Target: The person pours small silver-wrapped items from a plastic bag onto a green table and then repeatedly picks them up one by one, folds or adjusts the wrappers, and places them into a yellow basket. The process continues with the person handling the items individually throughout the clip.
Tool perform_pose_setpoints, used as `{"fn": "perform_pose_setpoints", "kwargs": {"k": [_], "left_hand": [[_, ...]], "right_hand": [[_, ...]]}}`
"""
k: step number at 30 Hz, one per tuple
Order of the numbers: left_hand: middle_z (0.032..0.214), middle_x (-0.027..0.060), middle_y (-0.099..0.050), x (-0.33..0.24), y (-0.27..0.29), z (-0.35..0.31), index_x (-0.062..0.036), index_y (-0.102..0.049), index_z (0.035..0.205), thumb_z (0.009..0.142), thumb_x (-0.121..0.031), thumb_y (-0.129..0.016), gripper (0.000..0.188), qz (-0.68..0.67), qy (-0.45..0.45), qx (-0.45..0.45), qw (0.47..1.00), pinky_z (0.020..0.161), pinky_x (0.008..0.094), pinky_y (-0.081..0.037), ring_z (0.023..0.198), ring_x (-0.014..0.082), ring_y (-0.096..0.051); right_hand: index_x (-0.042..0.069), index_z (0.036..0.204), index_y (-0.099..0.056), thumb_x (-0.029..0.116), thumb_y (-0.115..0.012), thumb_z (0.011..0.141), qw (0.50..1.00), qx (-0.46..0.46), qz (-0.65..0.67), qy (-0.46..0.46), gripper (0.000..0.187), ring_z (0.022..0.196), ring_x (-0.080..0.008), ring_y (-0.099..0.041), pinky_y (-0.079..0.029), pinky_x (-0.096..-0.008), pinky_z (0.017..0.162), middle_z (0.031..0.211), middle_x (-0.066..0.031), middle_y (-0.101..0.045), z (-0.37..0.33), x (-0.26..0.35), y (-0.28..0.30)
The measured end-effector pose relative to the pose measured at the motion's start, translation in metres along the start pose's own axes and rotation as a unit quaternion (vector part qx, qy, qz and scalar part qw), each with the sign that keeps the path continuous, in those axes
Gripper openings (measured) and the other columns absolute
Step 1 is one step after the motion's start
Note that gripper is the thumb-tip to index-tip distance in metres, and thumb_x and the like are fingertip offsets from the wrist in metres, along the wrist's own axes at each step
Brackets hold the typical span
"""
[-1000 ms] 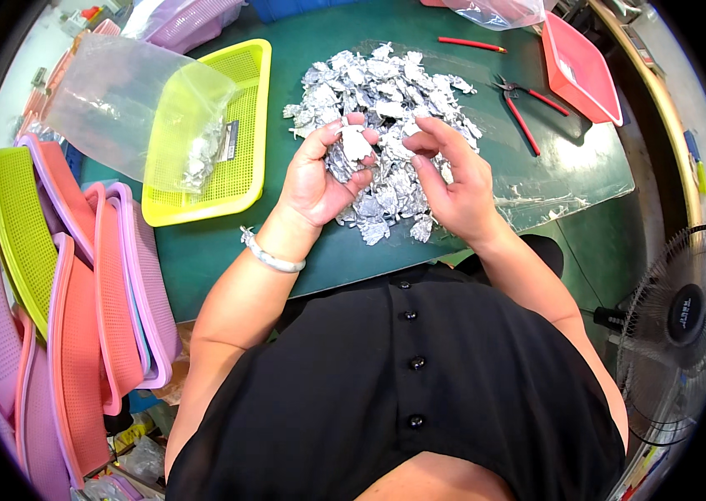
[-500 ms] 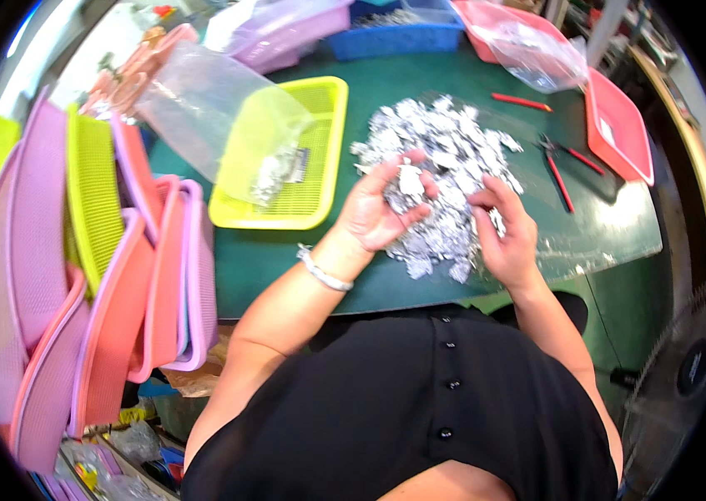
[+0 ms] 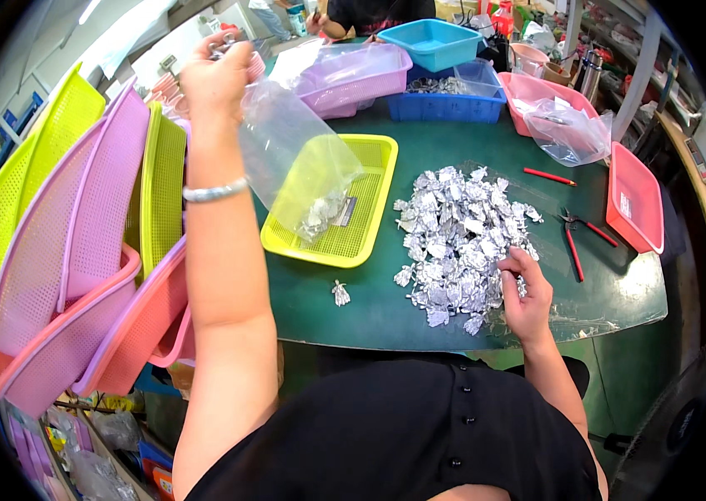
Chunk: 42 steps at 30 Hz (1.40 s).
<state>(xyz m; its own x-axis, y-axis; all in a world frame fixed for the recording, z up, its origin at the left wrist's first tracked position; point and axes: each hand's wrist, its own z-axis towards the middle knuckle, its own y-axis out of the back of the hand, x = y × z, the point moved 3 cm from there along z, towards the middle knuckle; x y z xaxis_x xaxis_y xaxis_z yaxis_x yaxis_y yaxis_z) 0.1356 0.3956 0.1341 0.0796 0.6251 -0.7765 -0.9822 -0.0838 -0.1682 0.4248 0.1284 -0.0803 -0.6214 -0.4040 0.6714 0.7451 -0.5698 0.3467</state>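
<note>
The left hand [image 3: 218, 79] is raised and pinches the top edge of a clear plastic bag [image 3: 295, 167]. The bag hangs slanted, its long axis running down-right toward the yellow basket [image 3: 370, 167], with a few silver pieces [image 3: 320, 219] inside at the bottom. It looks light, soft and slippery, so the mouth is the best place to hold. The right hand [image 3: 526, 296] rests on the pile of foil pieces [image 3: 457, 238], fingers curled; maybe it grips one.
</note>
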Motion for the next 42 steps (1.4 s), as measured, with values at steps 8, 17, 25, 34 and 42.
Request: {"fn": "perform_pose_setpoints", "kwargs": {"k": [8,17,25,34,42], "left_hand": [[0.079,0.0073,-0.059,0.038,0.02,0.019,-0.0039,-0.055,0.105,0.069,-0.014,-0.063,0.038,0.522,0.217,0.317,0.761,0.048,0.0263,-0.047,0.065,0.0153,-0.057],[0.084,0.0031,-0.061,0.02,0.011,-0.012,-0.0056,-0.058,0.104,0.074,-0.025,-0.06,0.035,0.548,0.135,0.386,0.729,0.072,0.0285,-0.044,0.081,0.0147,-0.056],[0.077,0.0018,-0.061,-0.014,-0.036,-0.08,-0.0006,-0.062,0.096,0.081,-0.016,-0.057,0.021,0.23,-0.126,0.219,0.94,0.064,0.0203,-0.042,0.07,0.0078,-0.054],[0.066,0.0013,-0.057,0.097,-0.082,-0.24,-0.0005,-0.063,0.085,0.077,-0.009,-0.06,0.012,0.056,0.116,0.344,0.93,0.052,0.0202,-0.04,0.057,0.0053,-0.048],[0.07,0.0006,-0.058,0.127,-0.08,-0.264,0.0,-0.06,0.094,0.079,-0.009,-0.058,0.018,0.023,0.189,0.335,0.923,0.052,0.0195,-0.041,0.058,0.0048,-0.05]], "right_hand": [[-0.002,0.101,-0.055,-0.007,-0.054,0.074,1.0,-0.005,-0.011,0.017,0.028,0.073,-0.0205,-0.061,-0.048,-0.0276,0.066,0.082,-0.0129,-0.061,-0.002,-0.009,0.004],[0.001,0.103,-0.054,-0.003,-0.057,0.071,0.998,0.019,-0.059,-0.002,0.032,0.076,-0.0236,-0.059,-0.046,-0.0307,0.067,0.082,-0.0094,-0.06,0.004,-0.013,0.006],[0.003,0.104,-0.051,-0.001,-0.058,0.068,0.985,0.042,-0.168,0.027,0.037,0.08,-0.0264,-0.053,-0.042,-0.0354,0.071,0.084,-0.0088,-0.058,0.023,-0.024,-0.002],[0.003,0.107,-0.05,0.004,-0.06,0.069,0.951,0.129,-0.276,0.053,0.039,0.083,-0.026,-0.051,-0.038,-0.0368,0.076,0.083,-0.0088,-0.057,0.055,-0.03,-0.045],[0.001,0.104,-0.053,0.0,-0.056,0.073,0.962,0.1,-0.244,0.067,0.032,0.068,-0.0208,-0.053,-0.042,-0.0324,0.065,0.071,-0.0062,-0.058,0.062,-0.035,-0.046]]}}
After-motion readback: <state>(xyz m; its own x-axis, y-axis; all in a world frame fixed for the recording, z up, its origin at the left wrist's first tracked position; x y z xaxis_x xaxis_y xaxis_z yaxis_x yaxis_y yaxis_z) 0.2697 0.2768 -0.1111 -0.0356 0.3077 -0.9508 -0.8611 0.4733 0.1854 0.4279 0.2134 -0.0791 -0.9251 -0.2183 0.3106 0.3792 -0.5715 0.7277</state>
